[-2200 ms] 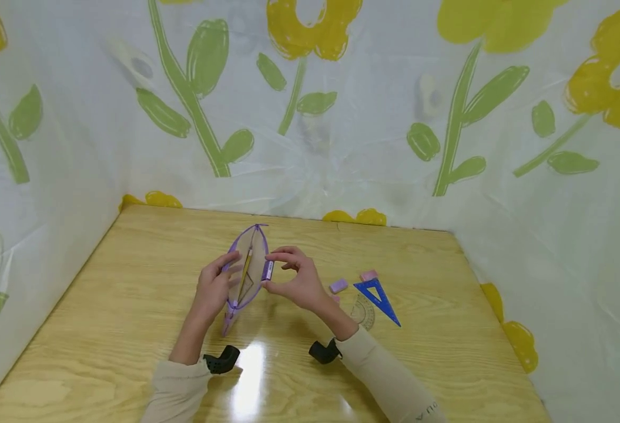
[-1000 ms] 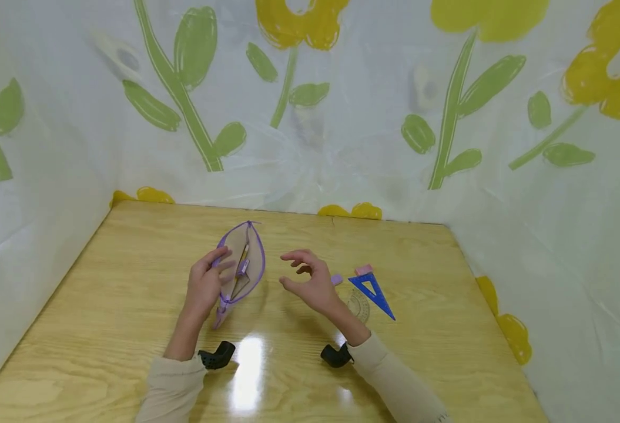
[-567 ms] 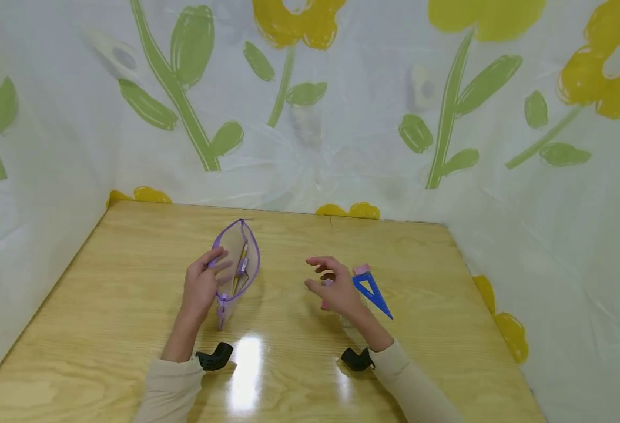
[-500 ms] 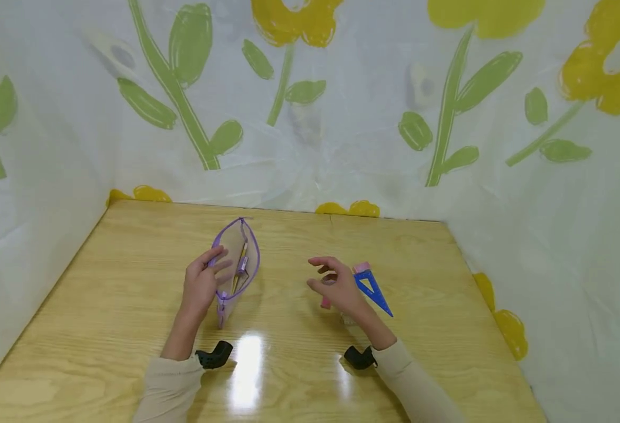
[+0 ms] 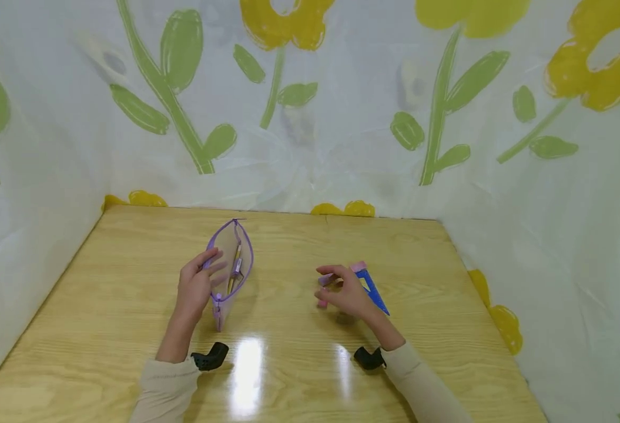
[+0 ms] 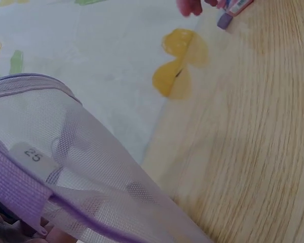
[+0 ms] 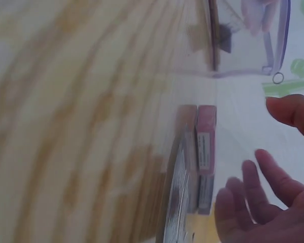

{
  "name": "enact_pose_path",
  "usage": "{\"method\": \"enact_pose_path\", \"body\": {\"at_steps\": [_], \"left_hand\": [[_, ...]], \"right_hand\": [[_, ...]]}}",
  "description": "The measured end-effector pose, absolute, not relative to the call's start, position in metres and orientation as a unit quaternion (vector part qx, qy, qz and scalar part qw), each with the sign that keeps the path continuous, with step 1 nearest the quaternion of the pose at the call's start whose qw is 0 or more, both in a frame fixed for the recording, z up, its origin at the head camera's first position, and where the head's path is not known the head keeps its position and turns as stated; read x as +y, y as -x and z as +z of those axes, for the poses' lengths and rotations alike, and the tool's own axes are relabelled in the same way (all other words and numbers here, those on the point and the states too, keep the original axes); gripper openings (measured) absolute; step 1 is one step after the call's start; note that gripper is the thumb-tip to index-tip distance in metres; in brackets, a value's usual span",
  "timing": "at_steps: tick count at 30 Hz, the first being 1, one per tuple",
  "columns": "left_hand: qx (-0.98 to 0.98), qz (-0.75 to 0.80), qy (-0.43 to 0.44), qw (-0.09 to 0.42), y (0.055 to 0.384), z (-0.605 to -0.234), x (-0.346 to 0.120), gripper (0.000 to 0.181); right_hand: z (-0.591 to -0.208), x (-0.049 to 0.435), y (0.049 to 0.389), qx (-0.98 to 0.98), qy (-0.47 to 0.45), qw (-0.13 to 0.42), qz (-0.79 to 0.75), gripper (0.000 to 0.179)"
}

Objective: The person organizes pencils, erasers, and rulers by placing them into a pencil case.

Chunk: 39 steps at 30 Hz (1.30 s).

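Note:
My left hand [image 5: 193, 288] holds a purple-trimmed mesh pencil case [image 5: 226, 238] by its left side, its mouth spread wide. Inside lie a yellow pencil [image 5: 238, 251] and a purple eraser [image 5: 237, 267]. A tag reading 25 shows on the mesh [image 6: 99, 136] in the left wrist view. My right hand [image 5: 349, 294] hovers over the table with thumb and fingers apart, nothing between them. Just by its fingertips are a pink eraser [image 7: 206, 139] and a purple eraser [image 7: 206, 195], lying end to end in the right wrist view.
Right of my right hand lies a blue set square [image 5: 377, 296], partly hidden by it, with another pink eraser [image 5: 359, 266] at its top. A clear protractor [image 5: 345, 318] lies under my right wrist. A flowered sheet [image 5: 341, 147] encloses the wooden table [image 5: 283, 352].
My right hand let the purple eraser go into the pencil case, then moved right to the erasers on the table. My left hand keeps holding the case.

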<state>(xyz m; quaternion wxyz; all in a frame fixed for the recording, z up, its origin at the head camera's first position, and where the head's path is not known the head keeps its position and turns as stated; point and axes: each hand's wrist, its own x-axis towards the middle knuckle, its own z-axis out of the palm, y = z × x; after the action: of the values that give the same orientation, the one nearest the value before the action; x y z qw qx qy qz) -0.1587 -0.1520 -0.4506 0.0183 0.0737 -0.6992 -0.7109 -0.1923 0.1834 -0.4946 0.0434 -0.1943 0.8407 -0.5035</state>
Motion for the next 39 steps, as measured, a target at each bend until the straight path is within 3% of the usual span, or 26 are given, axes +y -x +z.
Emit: {"method": "enact_pose_path", "body": {"at_steps": [10, 17, 26, 39], "left_hand": [[-0.691, -0.718, -0.085, 0.016, 0.157, -0.452, -0.153, 0.052], [-0.688, -0.72, -0.085, 0.024, 0.158, -0.451, -0.153, 0.051], [-0.684, -0.725, -0.081, 0.026, 0.16, -0.451, -0.154, 0.052], [-0.685, -0.725, -0.067, 0.015, 0.16, -0.452, -0.151, 0.052]], "right_hand": [[-0.496, 0.197, 0.19, 0.87, 0.221, 0.064, -0.437, 0.044], [-0.492, 0.201, 0.191, 0.88, 0.198, 0.089, -0.422, 0.055], [-0.493, 0.2, 0.193, 0.891, 0.219, 0.08, -0.39, 0.045], [-0.491, 0.201, 0.189, 0.899, 0.253, 0.103, -0.343, 0.053]]}}
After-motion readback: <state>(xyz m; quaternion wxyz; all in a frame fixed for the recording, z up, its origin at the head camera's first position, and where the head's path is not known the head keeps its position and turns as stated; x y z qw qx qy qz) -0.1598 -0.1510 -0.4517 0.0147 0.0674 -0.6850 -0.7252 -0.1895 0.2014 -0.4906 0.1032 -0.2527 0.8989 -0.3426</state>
